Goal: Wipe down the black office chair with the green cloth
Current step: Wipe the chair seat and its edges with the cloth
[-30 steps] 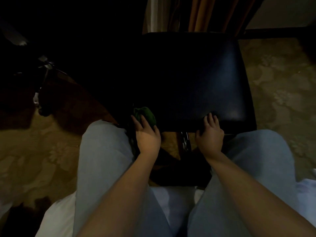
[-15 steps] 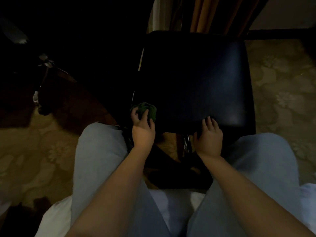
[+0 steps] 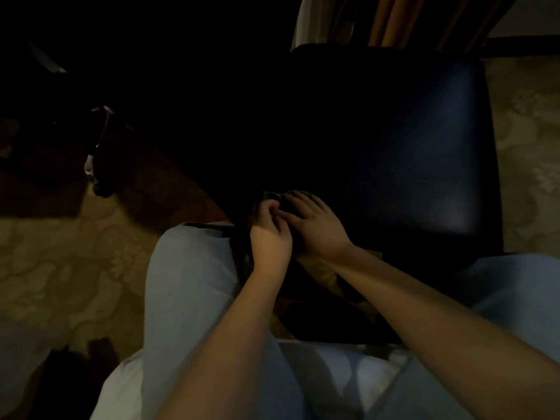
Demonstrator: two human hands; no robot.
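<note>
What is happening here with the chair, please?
A person is close in front of the black office chair, seen from above in dim light. Both hands meet at the chair's near left corner. The left hand has its fingers curled on the bunched green cloth, and the right hand lies over the cloth with fairly straight fingers. Most of the cloth is hidden under the hands.

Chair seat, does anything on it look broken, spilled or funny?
Nothing stands out. The black chair seat looks smooth and whole, with no spill or tear showing, though its left side is lost in shadow. The green cloth is just bunched at the near left corner, under the left hand and right hand.
</note>
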